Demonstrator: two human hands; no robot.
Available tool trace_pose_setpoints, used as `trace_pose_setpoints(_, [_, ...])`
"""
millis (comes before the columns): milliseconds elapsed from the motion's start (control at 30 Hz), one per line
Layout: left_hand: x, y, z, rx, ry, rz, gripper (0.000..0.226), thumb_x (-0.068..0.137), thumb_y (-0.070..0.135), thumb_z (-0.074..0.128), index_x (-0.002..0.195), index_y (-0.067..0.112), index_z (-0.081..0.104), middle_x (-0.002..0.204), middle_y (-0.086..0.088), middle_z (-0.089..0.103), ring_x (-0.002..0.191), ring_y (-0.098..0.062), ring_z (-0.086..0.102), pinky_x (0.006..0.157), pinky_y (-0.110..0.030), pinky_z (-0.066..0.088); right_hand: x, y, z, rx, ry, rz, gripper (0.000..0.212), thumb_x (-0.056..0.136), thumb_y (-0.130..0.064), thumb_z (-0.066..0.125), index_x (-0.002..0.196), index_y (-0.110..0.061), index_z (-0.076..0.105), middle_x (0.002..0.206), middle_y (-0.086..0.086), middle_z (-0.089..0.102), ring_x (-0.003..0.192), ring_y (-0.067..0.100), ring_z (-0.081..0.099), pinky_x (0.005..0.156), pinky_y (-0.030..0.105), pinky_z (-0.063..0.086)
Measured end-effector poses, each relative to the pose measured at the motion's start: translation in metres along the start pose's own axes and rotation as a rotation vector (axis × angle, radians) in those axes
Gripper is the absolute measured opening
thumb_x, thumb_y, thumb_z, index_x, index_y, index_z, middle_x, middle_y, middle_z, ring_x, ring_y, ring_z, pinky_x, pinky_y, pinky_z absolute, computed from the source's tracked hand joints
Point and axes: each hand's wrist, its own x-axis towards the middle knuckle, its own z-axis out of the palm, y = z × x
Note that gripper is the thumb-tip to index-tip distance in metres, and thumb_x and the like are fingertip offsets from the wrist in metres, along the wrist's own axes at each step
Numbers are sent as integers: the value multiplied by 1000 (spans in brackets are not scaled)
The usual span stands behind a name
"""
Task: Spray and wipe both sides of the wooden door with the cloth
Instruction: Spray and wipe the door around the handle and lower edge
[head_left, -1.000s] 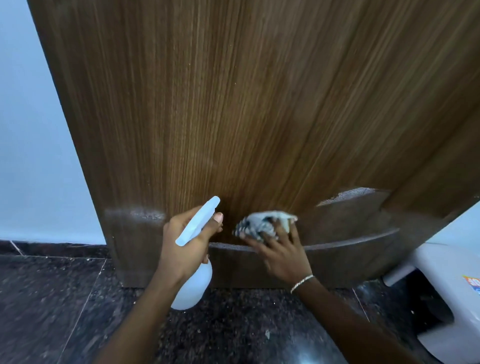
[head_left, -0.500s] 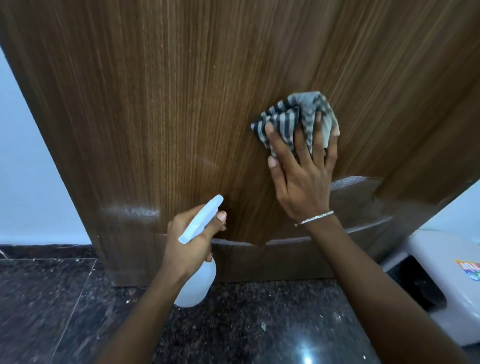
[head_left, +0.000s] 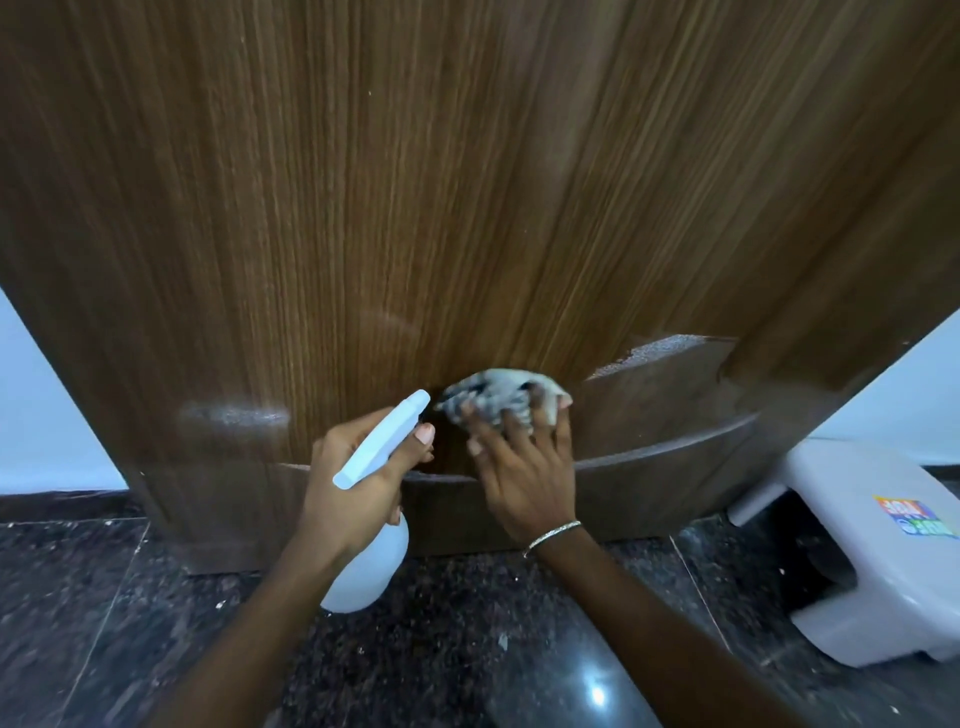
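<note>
Wooden door (head_left: 467, 208) fills the view, with glossy patches near its foot. Low on the door, the right hand (head_left: 524, 483) presses the crumpled striped cloth (head_left: 498, 395) against it, fingers spread. It is motion-blurred. Just left, the left hand (head_left: 353, 483) grips a white spray bottle (head_left: 382, 447), its nozzle towards the door.
</note>
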Motion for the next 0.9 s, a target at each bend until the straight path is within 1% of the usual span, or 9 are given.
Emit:
trace_pose_setpoints(67, [0, 1, 4, -6, -8, 5, 25, 84, 34, 68, 96, 14, 75, 74, -7, 75, 31, -25, 50, 43, -47, 49, 4, 27, -9, 52, 60, 186, 62, 108, -46, 35, 162, -41, 6, 165, 2, 30, 157, 34, 10, 126, 55, 9])
trace_pose_setpoints(200, [-2, 3, 14, -17, -46, 21, 26, 83, 36, 68, 93, 14, 75, 73, -9, 74, 31, -25, 51, 42, -41, 49, -15, 87, -13, 147, 47, 427, 59, 109, -53, 22, 161, -44, -2, 156, 29, 38, 145, 47, 31, 121, 53, 9])
trace_pose_setpoints(367, [-4, 4, 21, -21, -69, 40, 28, 83, 38, 67, 92, 13, 75, 75, -10, 74, 32, -23, 52, 43, -39, 50, -19, 70, -11, 247, 62, 593, 67, 107, -44, 29, 159, -45, -14, 166, 24, 16, 153, 40, 12, 124, 56, 6])
trace_pose_setpoints(467, [-5, 5, 24, -21, -79, 62, 24, 84, 38, 67, 88, 15, 75, 72, -12, 72, 31, -26, 51, 41, -40, 48, -11, 17, -9, 242, 43, 428, 63, 109, -44, 26, 162, -37, -7, 168, 8, 14, 154, 32, 9, 123, 57, 10])
trace_pose_setpoints(567, [-4, 7, 28, -47, -70, 54, 22, 84, 36, 68, 89, 16, 74, 71, -16, 71, 30, -27, 48, 40, -36, 45, -24, -19, 4, 229, -153, 150, 57, 109, -43, 32, 163, -38, 13, 164, 9, 30, 157, 40, 4, 122, 68, 8])
trace_pose_setpoints(633, [-4, 7, 31, -55, -63, 52, 21, 83, 37, 69, 90, 18, 74, 71, -19, 70, 31, -27, 47, 41, -32, 44, -30, -10, 9, 205, -194, 41, 56, 107, -37, 41, 161, -34, 24, 161, 7, 37, 158, 35, 0, 121, 69, 9])
trace_pose_setpoints(700, [-3, 7, 34, -50, -58, 47, 19, 84, 40, 72, 88, 21, 75, 71, -16, 71, 31, -26, 47, 41, -31, 44, -35, 16, 7, 135, -189, 2, 64, 105, -35, 44, 162, -38, 15, 161, 4, 33, 157, 35, 7, 124, 64, 8])
trace_pose_setpoints(800, [-5, 9, 39, -11, -65, 53, 25, 84, 41, 69, 88, 18, 75, 72, -5, 73, 31, -24, 50, 43, -35, 48, -58, 70, -2, 142, -229, 241, 65, 107, -44, 33, 162, -42, -2, 159, 14, 38, 149, 46, 27, 122, 64, 14])
trace_pose_setpoints(900, [-7, 10, 44, -5, -78, 51, 27, 82, 41, 66, 92, 17, 74, 77, -2, 75, 33, -22, 53, 44, -35, 50, -78, 107, -13, 320, -235, 591, 63, 105, -58, 21, 155, -54, -17, 162, 22, 31, 151, 44, 22, 124, 60, 16])
